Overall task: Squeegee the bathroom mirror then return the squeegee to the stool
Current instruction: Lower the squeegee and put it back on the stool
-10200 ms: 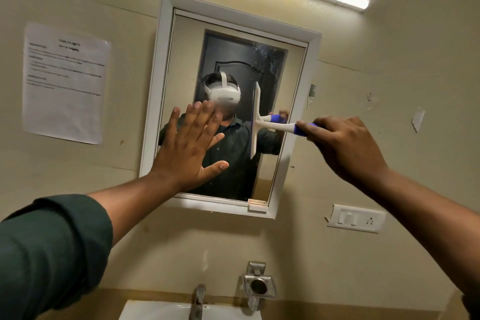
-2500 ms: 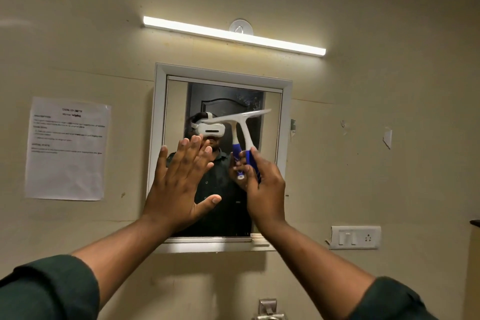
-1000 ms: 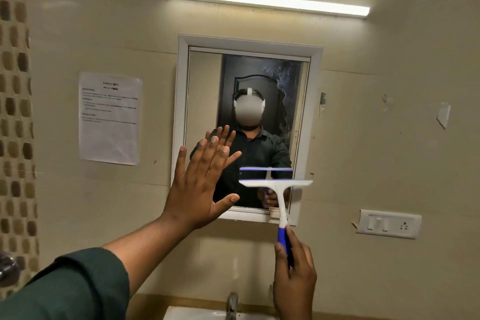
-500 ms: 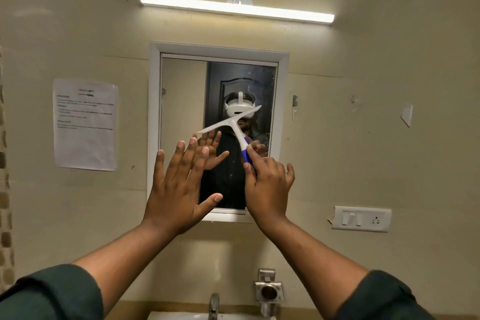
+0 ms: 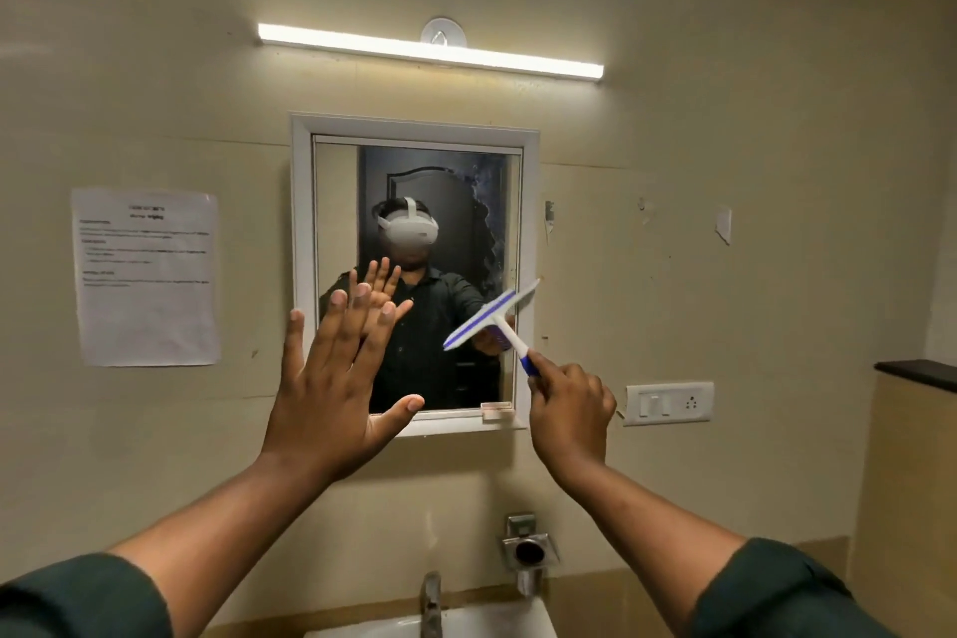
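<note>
- Right hand (image 5: 569,409) curled round blue end of white plastic squeegee with blue grip (image 5: 492,319); blade tilted, sits over lower right part of white-framed rectangular wall mirror (image 5: 414,275), near right frame edge. Can't tell if blade touches the glass.
- Left hand (image 5: 336,378) raised flat, fingers straight and spread, holds nothing; in front of mirror's lower left. Contact with glass unclear.
- Glass: streaky, smeared patch visible upper right (image 5: 489,202); the rest reads fairly clean.
- Progress, my read: squeegee step mid-way, the upper right patch likely needs another pass.
- Left to do: finish wiping, then carry squeegee to stool. Stool not in view, so return not started.
- Around: white tube light (image 5: 430,49) above mirror, printed paper notice (image 5: 147,275) on wall left, white switch plate (image 5: 668,402) right, metal tap (image 5: 430,604) and white basin (image 5: 492,619) below.
</note>
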